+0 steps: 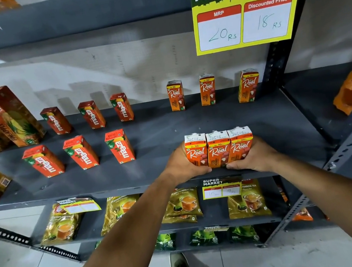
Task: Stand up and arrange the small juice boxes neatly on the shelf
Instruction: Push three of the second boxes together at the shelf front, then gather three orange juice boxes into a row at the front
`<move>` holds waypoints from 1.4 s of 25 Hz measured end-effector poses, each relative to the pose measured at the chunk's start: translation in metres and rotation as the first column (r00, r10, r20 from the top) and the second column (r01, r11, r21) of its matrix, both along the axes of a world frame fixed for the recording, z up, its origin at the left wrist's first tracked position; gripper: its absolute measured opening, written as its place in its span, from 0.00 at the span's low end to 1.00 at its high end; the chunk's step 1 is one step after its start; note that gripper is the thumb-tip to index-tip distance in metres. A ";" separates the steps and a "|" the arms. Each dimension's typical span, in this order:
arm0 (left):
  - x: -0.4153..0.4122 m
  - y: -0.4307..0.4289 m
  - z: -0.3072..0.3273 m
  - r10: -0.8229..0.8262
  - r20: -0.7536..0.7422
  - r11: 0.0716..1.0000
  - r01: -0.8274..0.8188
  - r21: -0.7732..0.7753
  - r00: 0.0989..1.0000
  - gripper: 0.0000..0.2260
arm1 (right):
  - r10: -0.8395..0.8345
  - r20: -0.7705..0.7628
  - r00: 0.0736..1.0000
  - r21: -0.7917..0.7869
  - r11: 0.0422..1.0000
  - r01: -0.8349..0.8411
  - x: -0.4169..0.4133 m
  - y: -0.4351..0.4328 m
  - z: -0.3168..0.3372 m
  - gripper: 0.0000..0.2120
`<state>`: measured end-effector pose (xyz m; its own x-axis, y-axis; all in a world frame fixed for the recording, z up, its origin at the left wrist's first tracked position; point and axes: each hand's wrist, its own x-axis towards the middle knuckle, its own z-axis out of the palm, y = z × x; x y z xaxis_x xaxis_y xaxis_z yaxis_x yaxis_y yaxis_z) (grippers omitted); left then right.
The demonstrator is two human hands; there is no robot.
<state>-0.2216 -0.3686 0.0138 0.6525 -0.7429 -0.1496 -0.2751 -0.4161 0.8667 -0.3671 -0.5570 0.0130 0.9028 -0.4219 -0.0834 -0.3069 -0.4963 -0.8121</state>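
Standing before a grey metal shelf (159, 133), a person presses three small Real boxes (218, 147) together between both hands at about 5 o'clock of the shelf board, near its front edge. The left hand (181, 164) cups the left side of the trio and the right hand (251, 156) cups the right side, fingers curled round the cartons, thumbs nearly meeting below the middle one. The three stand upright, touching side by side, labels facing out.

At 1 o'clock, against the back wall, three more Real cartons (208, 90) stand upright in a row, well apart from each other. At 9 to 11 o'clock, six red Maaza boxes (80, 152) stand in two rows of three, spaced out. At the far 9 o'clock edge stand tall pineapple cartons (9, 115).

A yellow price sign (245, 7) hangs at 1 o'clock from the shelf above. Tea packets (182, 203) lie on the shelf below.
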 end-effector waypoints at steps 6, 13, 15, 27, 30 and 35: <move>0.008 0.017 -0.001 -0.074 0.000 0.989 0.073 -0.131 0.997 0.53 | 0.017 0.048 0.999 0.017 1.000 -0.017 -0.021 -0.007 0.005 0.60; 0.006 0.124 -0.020 0.131 0.123 0.902 -0.067 -0.426 0.984 0.33 | -0.135 0.414 0.900 -0.242 0.937 0.252 -0.072 0.034 -0.017 0.44; 0.019 0.179 -0.027 0.339 0.091 0.813 -0.242 -0.529 0.937 0.23 | 0.049 0.443 0.895 -0.386 0.911 0.142 -0.077 0.074 -0.029 0.33; 0.222 0.301 0.003 0.576 -0.040 0.724 -0.532 -0.440 0.817 0.50 | 0.084 0.148 0.985 0.109 0.989 -0.100 0.190 0.190 0.026 0.54; 0.258 0.307 -0.002 0.514 -0.051 0.795 -0.497 -0.347 0.857 0.54 | 0.092 0.044 0.995 0.116 0.989 -0.097 0.218 0.189 0.014 0.56; 0.294 0.307 -0.003 0.309 -0.054 0.898 -0.310 -0.314 0.950 0.23 | -0.020 0.020 1.000 0.114 0.993 0.018 0.235 0.193 0.006 0.30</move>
